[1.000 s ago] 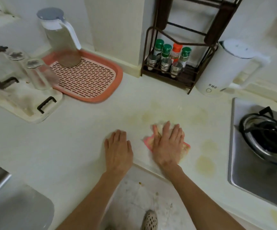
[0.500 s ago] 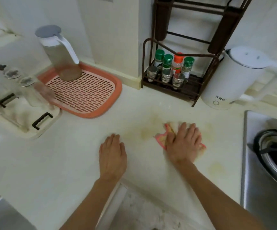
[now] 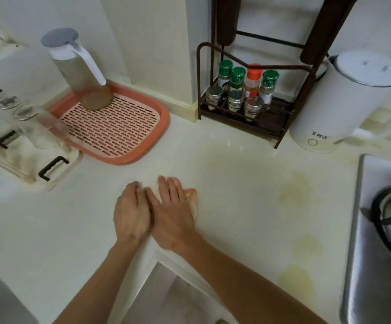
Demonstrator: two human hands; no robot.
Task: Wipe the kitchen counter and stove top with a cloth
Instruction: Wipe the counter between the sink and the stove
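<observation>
The person is wiping the surface point(image 3: 224, 183) — the right hand point(image 3: 173, 213) is pressing flat on the cloth point(image 3: 192, 198). The left hand point(image 3: 131, 213) is lying flat beside it, holding nothing. Next, the cloth probably needs to go to the yellow stains point(image 3: 293, 191) — then the stove point(image 3: 376, 265).

Walls: pale cream wall point(image 3: 152, 43) with a jutting corner at 12 o'clock.
Floor: grey mottled floor point(image 3: 166, 302) at 6 o'clock.
Rack: dark brown metal rack point(image 3: 281, 122) at 1 o'clock, against the wall.
Baseboard: cream strip point(image 3: 180, 104) along the wall's foot.
Light: soft, even, slightly dim.
</observation>
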